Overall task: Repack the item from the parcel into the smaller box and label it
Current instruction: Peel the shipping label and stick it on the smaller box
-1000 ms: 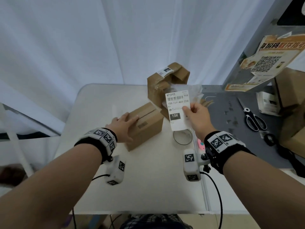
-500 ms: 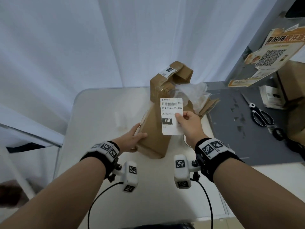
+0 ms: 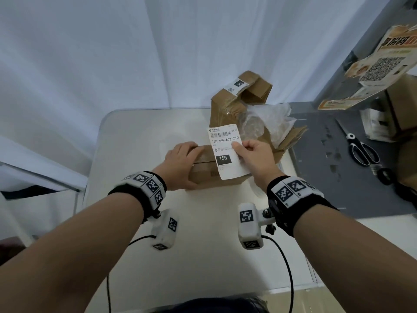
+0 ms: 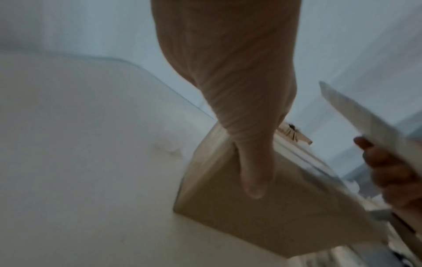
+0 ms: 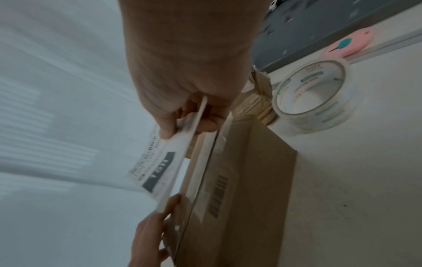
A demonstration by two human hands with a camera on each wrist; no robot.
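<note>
Now we grip the box (image 3: 204, 177) by its left end with our left hand (image 3: 180, 163), thumb on its near side. Our right hand (image 3: 253, 155) pinches the label (image 3: 224, 152), tilted just above the box's top, and the opened parcel (image 3: 228, 105) stands behind the box.

Overhead and wrist-close, sharing small box (image 3: 204, 175)

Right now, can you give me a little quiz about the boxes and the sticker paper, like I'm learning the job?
1. True or false: the right hand pinches the label.
2. Which hand holds the small box? A) left hand B) right hand C) neither
3. Fill in: the label's black patch reads ___.
Key: 1 true; 2 A; 3 15H.
</note>
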